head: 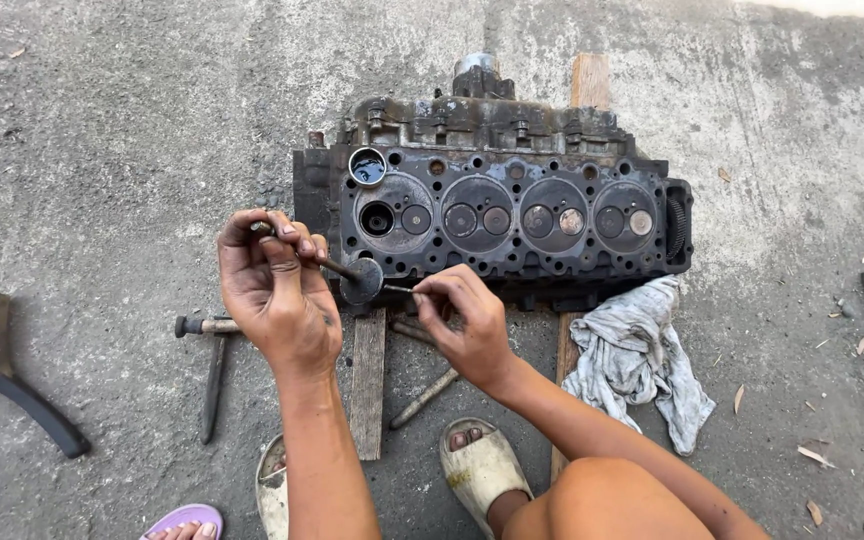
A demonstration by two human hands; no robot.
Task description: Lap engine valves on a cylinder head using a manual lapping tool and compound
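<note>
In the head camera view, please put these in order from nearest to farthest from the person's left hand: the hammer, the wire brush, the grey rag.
From the left hand:
1. Hammer, on the ground just below and left of it.
2. Wire brush, far left on the concrete.
3. Grey rag, on the right, beyond the right hand, under the engine block's corner.

I am looking down at what seems to be an outdoor, makeshift repair yard rather than a fitted workshop. The work sits straight on a rough concrete floor (122, 120) strewn with dry leaves. A greasy engine cylinder head (497, 205) rests on wooden planks (367, 385), with a hammer (210, 345), a wire brush (7, 370) and a dirty rag (637, 360) lying around it. The sandalled feet suggest informal, roadside work.
</note>
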